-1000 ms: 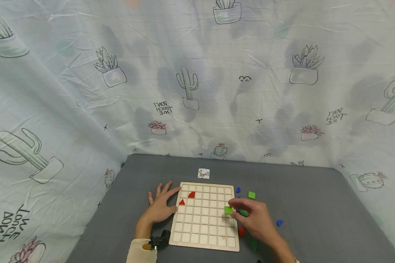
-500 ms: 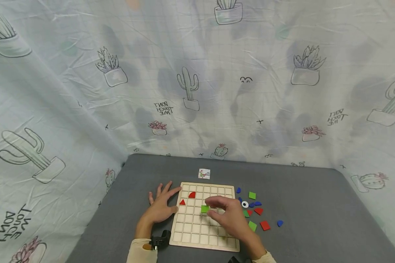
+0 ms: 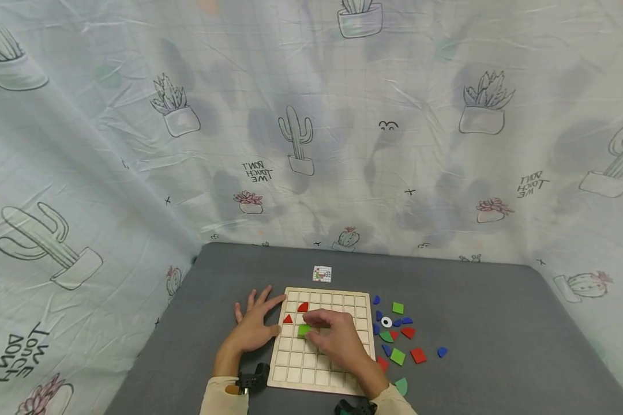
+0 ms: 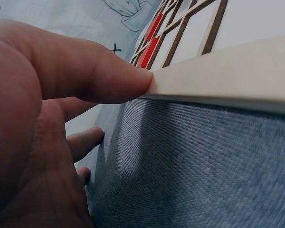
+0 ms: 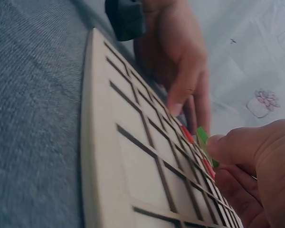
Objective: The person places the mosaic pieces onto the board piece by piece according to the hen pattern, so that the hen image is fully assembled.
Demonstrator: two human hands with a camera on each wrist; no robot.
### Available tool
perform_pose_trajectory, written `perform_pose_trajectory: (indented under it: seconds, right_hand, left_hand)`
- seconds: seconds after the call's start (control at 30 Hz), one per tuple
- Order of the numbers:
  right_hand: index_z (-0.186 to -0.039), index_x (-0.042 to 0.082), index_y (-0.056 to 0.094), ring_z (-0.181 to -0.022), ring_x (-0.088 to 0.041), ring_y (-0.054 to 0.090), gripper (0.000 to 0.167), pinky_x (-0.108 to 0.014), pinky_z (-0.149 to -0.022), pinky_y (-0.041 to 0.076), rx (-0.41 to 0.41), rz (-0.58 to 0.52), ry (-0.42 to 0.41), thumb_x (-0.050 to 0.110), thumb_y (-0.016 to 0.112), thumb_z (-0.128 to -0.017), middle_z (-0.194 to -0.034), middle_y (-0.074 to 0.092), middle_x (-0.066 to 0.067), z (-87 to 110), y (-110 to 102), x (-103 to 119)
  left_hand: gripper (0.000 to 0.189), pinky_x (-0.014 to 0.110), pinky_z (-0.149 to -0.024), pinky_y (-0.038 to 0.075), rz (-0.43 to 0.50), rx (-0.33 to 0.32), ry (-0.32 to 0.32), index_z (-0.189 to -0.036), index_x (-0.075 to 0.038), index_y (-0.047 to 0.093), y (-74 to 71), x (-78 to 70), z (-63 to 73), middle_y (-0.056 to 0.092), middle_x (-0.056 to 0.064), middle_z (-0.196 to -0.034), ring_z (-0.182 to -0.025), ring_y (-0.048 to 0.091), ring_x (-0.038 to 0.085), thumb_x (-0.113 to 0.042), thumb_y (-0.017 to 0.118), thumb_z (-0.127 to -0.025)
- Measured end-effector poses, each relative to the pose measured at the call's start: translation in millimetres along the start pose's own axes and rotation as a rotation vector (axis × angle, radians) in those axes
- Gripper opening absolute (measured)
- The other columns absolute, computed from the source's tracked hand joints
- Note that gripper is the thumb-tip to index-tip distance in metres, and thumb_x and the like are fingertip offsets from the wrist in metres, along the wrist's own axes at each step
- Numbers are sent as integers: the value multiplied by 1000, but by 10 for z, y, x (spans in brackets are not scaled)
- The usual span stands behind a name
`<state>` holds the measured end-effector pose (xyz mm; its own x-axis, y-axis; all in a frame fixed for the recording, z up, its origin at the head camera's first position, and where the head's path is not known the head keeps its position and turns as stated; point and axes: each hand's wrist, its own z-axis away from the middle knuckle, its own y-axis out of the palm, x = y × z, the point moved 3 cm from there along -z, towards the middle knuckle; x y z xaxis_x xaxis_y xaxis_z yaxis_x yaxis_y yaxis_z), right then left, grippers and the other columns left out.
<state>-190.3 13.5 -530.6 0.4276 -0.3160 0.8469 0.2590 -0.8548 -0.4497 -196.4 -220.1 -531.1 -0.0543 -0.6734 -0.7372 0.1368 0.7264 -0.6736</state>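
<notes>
My right hand (image 3: 337,340) pinches a green square tile (image 3: 303,331) between thumb and fingers, over the left part of a wooden grid board (image 3: 294,359). In the right wrist view the green tile (image 5: 202,136) stands tilted, close above the cells. A red triangle (image 3: 288,319) and a red quarter-circle tile (image 3: 303,307) lie in cells near the board's upper left. With fingers spread, my left hand (image 3: 253,328) rests at the board's left side. The left wrist view has its thumb (image 4: 118,78) touching the board's edge.
Loose tiles lie right of the board: green squares (image 3: 397,357), a red square (image 3: 417,355), several blue pieces (image 3: 442,351) and a white ring-shaped piece (image 3: 386,322). A small printed pattern card (image 3: 322,274) lies behind the board. Patterned cloth (image 3: 311,144) hangs around the grey table (image 3: 477,323).
My right hand has carried the green square leftward across the board from its right edge, uncovering the loose tiles at the right. The left hand has stayed in place.
</notes>
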Motion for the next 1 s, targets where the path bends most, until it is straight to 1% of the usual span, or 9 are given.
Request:
perform_pose_trajectory:
  seconds: [0.13,0.27,0.5,0.57,0.8,0.87,1.0]
  right_hand:
    - [-123,6,81,-107,-20,82,33,-33,-92,66,11,52,-12,-1,84,-91,-118,84,-6,-27,77,-13]
    - [-122,7,82,-103,-16,81,33,-32,-90,66,4,123,-37,-2,85,-90,-116,84,-4,-43,133,-12]
    - [-125,8,81,-105,-14,80,36,-33,-91,65,10,209,-52,2,85,-90,-119,83,-2,-52,173,-8]
    - [-125,9,81,-106,-14,80,36,-33,-91,65,7,213,-54,2,86,-90,-120,83,-2,-45,175,-11]
    - [-125,8,81,-108,-15,80,36,-35,-93,65,0,212,-56,-1,84,-90,-120,83,-3,-33,189,-10]
    - [-125,8,81,-108,-15,80,36,-36,-94,65,2,213,-54,-1,84,-90,-121,83,-3,-33,192,-7]
    - [-127,8,81,-110,-15,80,36,-37,-95,65,-2,210,-59,2,84,-91,-122,83,-2,-13,171,11]
  left_hand:
    - [72,81,-121,-18,-1,0,3,-156,-14,62,5,-2,-6,28,24,-179,-167,2,56,-2,75,-87]
    - [72,81,-121,-19,-2,-1,7,-156,-14,62,6,-4,-11,28,24,-179,-167,2,56,-2,75,-87]
    - [72,81,-121,-19,6,-14,29,-156,-14,63,-3,-9,-18,28,25,-178,-167,2,57,-2,75,-86]
    - [71,82,-120,-19,8,-18,37,-155,-13,63,-3,-6,-17,28,26,-178,-166,2,58,-2,75,-86]
    - [72,80,-121,-20,4,-10,13,-156,-13,62,22,23,-4,27,25,-179,-167,1,56,-2,74,-87]
    - [72,81,-121,-19,7,-13,16,-156,-13,63,25,23,3,28,25,-178,-167,2,57,-1,74,-86]
    - [71,81,-121,-19,3,-16,17,-156,-13,63,27,18,10,28,25,-178,-167,2,57,-1,74,-86]
